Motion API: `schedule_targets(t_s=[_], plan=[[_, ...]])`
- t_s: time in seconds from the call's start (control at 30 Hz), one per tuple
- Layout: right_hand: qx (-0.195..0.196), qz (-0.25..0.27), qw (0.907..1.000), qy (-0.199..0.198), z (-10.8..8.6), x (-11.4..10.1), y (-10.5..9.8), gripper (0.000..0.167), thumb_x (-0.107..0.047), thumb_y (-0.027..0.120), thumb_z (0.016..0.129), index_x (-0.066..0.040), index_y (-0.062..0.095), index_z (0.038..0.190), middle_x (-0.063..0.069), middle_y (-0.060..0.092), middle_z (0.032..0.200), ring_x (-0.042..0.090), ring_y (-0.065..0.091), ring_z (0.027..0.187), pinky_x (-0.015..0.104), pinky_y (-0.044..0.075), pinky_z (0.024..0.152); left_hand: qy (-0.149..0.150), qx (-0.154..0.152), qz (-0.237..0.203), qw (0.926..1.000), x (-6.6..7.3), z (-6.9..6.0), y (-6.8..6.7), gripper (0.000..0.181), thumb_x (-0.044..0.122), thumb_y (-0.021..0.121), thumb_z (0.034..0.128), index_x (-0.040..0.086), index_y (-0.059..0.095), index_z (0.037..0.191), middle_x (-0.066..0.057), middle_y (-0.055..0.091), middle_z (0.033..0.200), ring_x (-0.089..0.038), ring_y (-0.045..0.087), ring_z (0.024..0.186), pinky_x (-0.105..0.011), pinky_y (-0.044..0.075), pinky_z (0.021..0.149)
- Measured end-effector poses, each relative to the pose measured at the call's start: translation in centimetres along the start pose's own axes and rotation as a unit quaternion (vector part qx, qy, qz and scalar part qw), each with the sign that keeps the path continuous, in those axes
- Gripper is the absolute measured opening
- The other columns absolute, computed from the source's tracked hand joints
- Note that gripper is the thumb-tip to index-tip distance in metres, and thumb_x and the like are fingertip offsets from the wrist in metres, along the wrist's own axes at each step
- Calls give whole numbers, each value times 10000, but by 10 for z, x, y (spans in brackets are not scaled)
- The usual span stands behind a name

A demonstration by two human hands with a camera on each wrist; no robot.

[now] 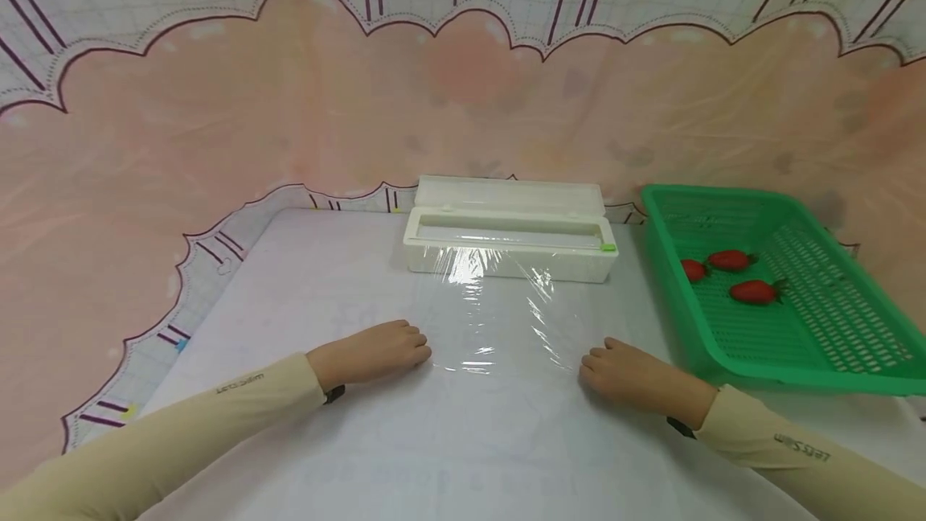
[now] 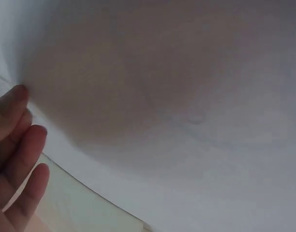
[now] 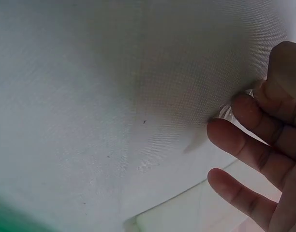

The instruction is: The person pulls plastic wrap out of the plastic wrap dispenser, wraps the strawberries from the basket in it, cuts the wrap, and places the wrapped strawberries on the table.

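A sheet of clear cling film [image 1: 492, 328] stretches toward me over the white table from a white dispenser box [image 1: 506, 261]. Its near left corner is pinched by my left hand [image 1: 372, 350], and its near right corner by my right hand [image 1: 640, 376]. In the right wrist view, the thumb and index finger of my right hand [image 3: 264, 145] meet on a crinkled bit of film, with the other fingers spread. Thumb and index finger come together too on my left hand [image 2: 20, 154] in the left wrist view; the film there is hard to see.
The box's lid [image 1: 510, 195] stands raised at the back, and a small green slider [image 1: 608, 248] sits at its right end. A green plastic basket [image 1: 665, 296] on the right holds three red strawberries [image 1: 754, 292]. A patterned cloth [image 1: 362, 103] hangs behind the white table [image 1: 448, 457].
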State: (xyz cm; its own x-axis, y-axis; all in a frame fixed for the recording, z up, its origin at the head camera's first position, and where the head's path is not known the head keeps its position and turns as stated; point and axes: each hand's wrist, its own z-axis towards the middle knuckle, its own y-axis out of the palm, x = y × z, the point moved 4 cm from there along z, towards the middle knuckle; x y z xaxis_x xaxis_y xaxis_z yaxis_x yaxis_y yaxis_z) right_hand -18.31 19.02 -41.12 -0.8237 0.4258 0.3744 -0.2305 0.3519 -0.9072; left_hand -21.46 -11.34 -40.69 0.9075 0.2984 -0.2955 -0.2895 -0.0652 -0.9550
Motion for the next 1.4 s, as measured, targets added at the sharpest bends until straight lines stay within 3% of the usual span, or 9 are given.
schedule_targets(t_s=[0.2,0.43,0.63,0.8,0.9,0.97,1.03,1.13,1.4], plan=[[3,42,10000,85,-1,1,-2,134,-85,712,781,-116,598,844,-9,600,779,121,542,711,277,461,653,-190,-241,-455,9985,-2,2,1,155,78,669,813,142,540,753,55,539,671,-87,482,611,-196,405,621],[214,51,9996,198,-9,6,-12,183,-118,748,722,-127,573,771,-27,564,713,120,508,656,254,393,600,-408,-125,-938,9947,-3,3,-14,144,91,678,816,154,570,744,66,579,690,-80,531,633,-215,452,632],[497,82,9987,12,-6,4,-5,159,-79,732,724,-134,593,779,-32,575,721,111,512,659,252,419,610,-481,-368,-1223,9906,-3,5,-3,164,83,634,850,146,533,737,72,513,664,-75,460,622,-199,417,626],[221,376,9990,93,-2,4,1,117,-92,709,770,-127,614,826,-20,622,758,116,549,676,260,441,621,-859,-685,-2047,9726,-7,4,7,162,122,648,859,161,519,769,98,475,689,-60,432,667,-198,410,649],[169,533,9981,265,-2,7,0,147,-80,698,767,-117,568,826,-13,596,661,119,524,583,265,405,580,-1244,-807,-2508,9566,-12,5,6,127,133,623,872,177,539,787,109,490,687,-51,436,658,-203,399,631],[309,408,9981,335,-1,10,-2,190,-62,692,759,-119,525,829,-16,551,582,115,473,508,251,358,537,-1472,-758,-2552,9526,-15,6,3,116,131,597,878,186,548,789,110,505,677,-47,442,642,-211,390,612],[527,292,9974,404,1,13,-5,228,-41,693,752,-126,500,837,-21,521,535,105,419,459,233,312,500,-1646,-608,-2422,9542,-18,8,1,116,115,582,876,190,552,792,109,517,680,-45,446,632,-213,380,591],[677,289,9959,531,6,16,-7,232,-40,707,753,-131,521,858,-23,539,563,101,407,469,216,315,478,-1716,-406,-2008,9636,-19,10,0,92,112,610,844,187,566,814,90,527,713,-60,468,645,-221,387,562],[596,747,9920,831,8,18,-9,211,-96,734,753,-120,550,853,0,551,614,128,489,510,232,375,473,-1739,-786,-1641,9678,-17,14,3,190,228,713,790,187,603,938,27,581,892,-157,571,801,-317,487,706]])
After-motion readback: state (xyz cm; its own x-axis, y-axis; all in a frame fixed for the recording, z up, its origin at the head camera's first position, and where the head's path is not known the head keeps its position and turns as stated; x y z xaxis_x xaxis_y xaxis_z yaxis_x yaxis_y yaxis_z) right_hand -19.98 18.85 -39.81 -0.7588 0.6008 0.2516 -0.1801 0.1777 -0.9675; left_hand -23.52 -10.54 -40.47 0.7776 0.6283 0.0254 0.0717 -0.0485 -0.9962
